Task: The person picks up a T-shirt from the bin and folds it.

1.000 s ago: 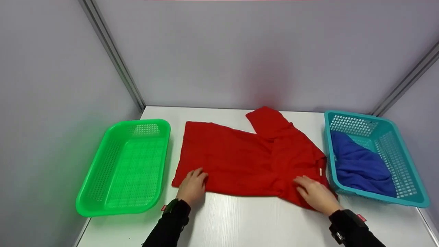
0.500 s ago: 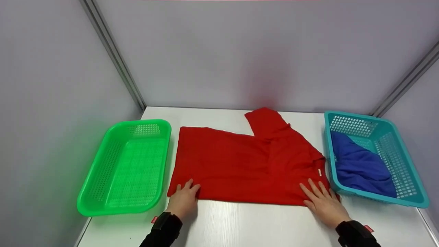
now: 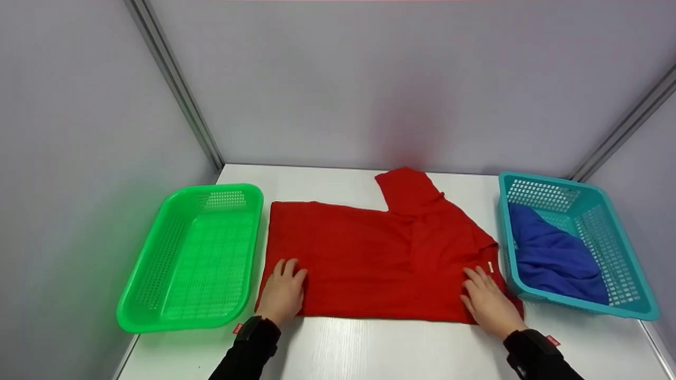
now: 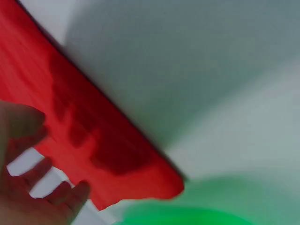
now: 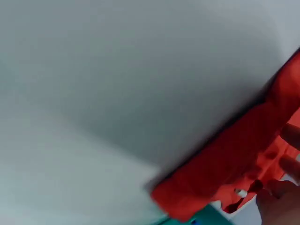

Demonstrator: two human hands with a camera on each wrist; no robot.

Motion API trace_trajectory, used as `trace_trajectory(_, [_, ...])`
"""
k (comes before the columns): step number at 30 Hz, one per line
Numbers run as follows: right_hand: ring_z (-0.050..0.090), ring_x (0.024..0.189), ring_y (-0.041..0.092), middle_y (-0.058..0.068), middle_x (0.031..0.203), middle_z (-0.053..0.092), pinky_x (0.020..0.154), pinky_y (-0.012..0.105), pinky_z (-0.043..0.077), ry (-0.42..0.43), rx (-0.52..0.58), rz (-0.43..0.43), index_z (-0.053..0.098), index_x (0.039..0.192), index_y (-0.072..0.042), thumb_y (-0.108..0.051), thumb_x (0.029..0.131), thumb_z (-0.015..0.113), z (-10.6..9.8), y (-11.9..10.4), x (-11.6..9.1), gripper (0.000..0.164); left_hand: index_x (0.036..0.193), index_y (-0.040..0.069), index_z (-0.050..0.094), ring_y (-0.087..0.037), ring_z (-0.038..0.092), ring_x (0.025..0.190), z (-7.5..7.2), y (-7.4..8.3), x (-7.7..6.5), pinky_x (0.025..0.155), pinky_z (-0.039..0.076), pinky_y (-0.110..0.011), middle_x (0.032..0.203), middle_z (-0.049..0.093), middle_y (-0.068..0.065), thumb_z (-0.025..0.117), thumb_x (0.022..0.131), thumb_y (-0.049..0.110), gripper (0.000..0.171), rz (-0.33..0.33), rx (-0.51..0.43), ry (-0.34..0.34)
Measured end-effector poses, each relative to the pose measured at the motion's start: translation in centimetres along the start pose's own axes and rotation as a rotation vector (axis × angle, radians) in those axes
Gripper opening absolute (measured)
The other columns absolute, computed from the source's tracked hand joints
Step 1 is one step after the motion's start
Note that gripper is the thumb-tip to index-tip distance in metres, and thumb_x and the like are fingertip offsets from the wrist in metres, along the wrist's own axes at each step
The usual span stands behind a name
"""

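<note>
A red T-shirt point(image 3: 359, 258) lies on the white table, its hem to the left, one short sleeve pointing at the back wall, and the neckline with a small white label point(image 3: 490, 267) on the right. My left hand point(image 3: 282, 295) is over its near left corner, fingers loosely spread and holding nothing. In the left wrist view that hand point(image 4: 40, 187) casts a shadow on the red cloth. At the near right end, by the neckline, is my right hand point(image 3: 491, 306), its fingers slightly bent. Whether either hand's fingertips touch the shirt is hard to tell.
To the left stands a green plastic basket point(image 3: 208, 264) with nothing in it. A teal basket point(image 3: 615, 232) at the right, close to the neckline, holds a crumpled blue cloth point(image 3: 557, 258). Grey panels point(image 3: 338, 84) enclose the back and sides of the table.
The shirt has shifted toward me and a little left, and its near edge has straightened. Both hands first drew nearer to me; since half a second ago they have moved slightly away again.
</note>
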State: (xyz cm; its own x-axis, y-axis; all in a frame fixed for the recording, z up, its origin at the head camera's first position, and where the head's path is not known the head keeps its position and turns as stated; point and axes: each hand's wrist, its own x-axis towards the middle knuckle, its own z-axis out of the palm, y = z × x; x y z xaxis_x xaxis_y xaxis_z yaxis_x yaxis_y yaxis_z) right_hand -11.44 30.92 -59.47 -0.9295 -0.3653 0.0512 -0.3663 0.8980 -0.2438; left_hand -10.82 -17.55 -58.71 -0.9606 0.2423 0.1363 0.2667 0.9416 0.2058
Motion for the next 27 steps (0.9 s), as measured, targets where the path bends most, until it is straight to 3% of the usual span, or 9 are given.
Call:
trace_trajectory(2, [0.04,0.142,0.051,0.03,0.148,0.051,0.114,0.064,0.031,0.013,0.044,-0.025,0.057,0.128,0.008,-0.005,0.099,0.067,0.5,-0.2,0.8,0.033,0.137,0.003,0.061,-0.056,0.041,0.136,0.5,-0.2,0.7,0.103,0.047,-0.061,0.151,0.047,-0.022,0.076,0.091,0.012,0.049,-0.019,-0.058,-0.041])
trace_trajectory(5, [0.048,0.137,0.048,0.026,0.143,0.056,0.116,0.07,0.023,0.046,0.069,-0.024,0.049,0.144,0.006,0.0,0.098,0.066,1.1,-0.3,1.6,0.05,0.152,0.008,0.051,-0.057,0.038,0.139,1.0,-0.5,1.2,0.109,0.04,-0.063,0.157,0.043,-0.017,0.075,0.094,0.021,0.064,-0.09,-0.086,-0.127])
trace_trajectory(10, [0.058,0.111,0.042,0.014,0.114,0.065,0.107,0.08,0.02,0.142,-0.079,0.001,0.051,0.15,-0.005,-0.004,0.093,0.073,1.6,-0.3,2.6,0.061,0.155,0.016,0.048,-0.044,0.052,0.114,1.4,-0.6,1.7,0.091,0.051,-0.053,0.14,0.055,-0.013,0.075,0.095,0.031,0.067,-0.118,0.041,-0.136])
trace_trajectory(13, [0.054,0.103,0.043,0.015,0.102,0.06,0.102,0.082,0.025,0.134,-0.137,0.021,0.059,0.142,-0.003,-0.007,0.091,0.076,1.7,-0.5,3.1,0.054,0.153,0.02,0.052,-0.038,0.051,0.101,1.5,-0.5,1.9,0.078,0.051,-0.049,0.13,0.054,-0.013,0.074,0.096,0.032,0.062,-0.12,0.085,-0.12])
trace_trajectory(15, [0.052,0.104,0.045,0.018,0.099,0.057,0.102,0.082,0.026,0.132,-0.145,0.022,0.064,0.127,0.002,-0.007,0.089,0.079,1.5,-0.7,3.3,0.042,0.146,0.019,0.058,-0.037,0.051,0.101,1.6,-0.5,1.9,0.078,0.051,-0.049,0.124,0.054,-0.014,0.075,0.095,0.031,0.055,-0.124,0.085,-0.101])
trace_trajectory(18, [0.051,0.117,0.049,0.022,0.107,0.057,0.106,0.078,0.027,0.14,-0.14,-0.01,0.066,0.097,0.0,-0.004,0.082,0.083,1.1,-0.8,3.8,0.023,0.129,0.014,0.064,-0.039,0.05,0.106,1.7,-0.6,1.9,0.083,0.048,-0.051,0.118,0.054,-0.016,0.078,0.093,0.028,0.041,-0.115,0.068,-0.06])
trace_trajectory(21, [0.046,0.134,0.051,0.026,0.125,0.062,0.113,0.073,0.025,0.09,-0.135,-0.07,0.061,0.079,-0.004,-0.003,0.077,0.081,0.6,-0.7,4.2,0.02,0.114,0.012,0.063,-0.044,0.048,0.123,1.7,-0.7,1.9,0.097,0.045,-0.057,0.123,0.053,-0.018,0.081,0.09,0.025,0.033,-0.073,0.046,-0.012])
trace_trajectory(23, [0.049,0.134,0.05,0.028,0.13,0.063,0.114,0.071,0.025,0.06,-0.109,-0.096,0.06,0.076,-0.004,-0.002,0.075,0.079,0.4,-0.8,4.4,0.019,0.109,0.009,0.062,-0.047,0.045,0.132,1.6,-0.7,1.9,0.103,0.044,-0.06,0.13,0.053,-0.019,0.082,0.089,0.022,0.031,-0.039,0.027,0.001])
trace_trajectory(27, [0.067,0.102,0.043,0.018,0.095,0.066,0.11,0.077,0.024,0.071,-0.077,-0.093,0.055,0.091,-0.002,-0.001,0.075,0.082,0.1,-1.1,4.8,0.031,0.106,0.005,0.063,-0.043,0.055,0.121,1.3,-0.6,2.1,0.093,0.051,-0.058,0.128,0.057,-0.016,0.082,0.088,0.018,0.029,-0.013,0.036,-0.027])
